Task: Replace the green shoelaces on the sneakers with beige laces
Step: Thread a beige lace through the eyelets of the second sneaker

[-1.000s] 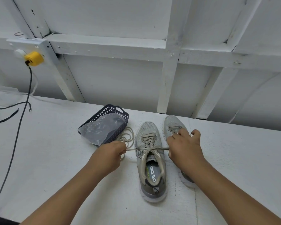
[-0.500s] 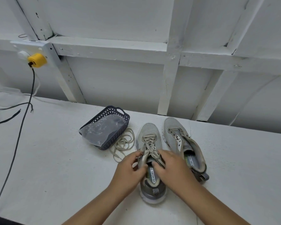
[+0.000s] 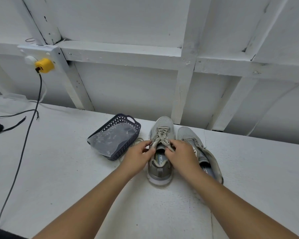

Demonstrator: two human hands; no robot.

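a yellow plug (image 3: 44, 65) sits in the wall socket at far left, its dark cable (image 3: 22, 149) trailing over the white table (image 3: 59, 169). a dark basket (image 3: 116, 136) lies tilted beside my left hand (image 3: 138, 155). both my forearms reach forward; my left hand pinches the beige lace (image 3: 161, 135) at the top eyelets of the laced sneaker (image 3: 160, 149), my right hand (image 3: 181, 155) curled round the lace's other end. the second sneaker (image 3: 199, 152) stands just right, unlaced.

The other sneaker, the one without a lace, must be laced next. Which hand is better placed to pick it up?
The right hand. The unlaced sneaker lies directly beside it on the right, whereas the left hand sits on the far side of the laced sneaker, nearer the basket.
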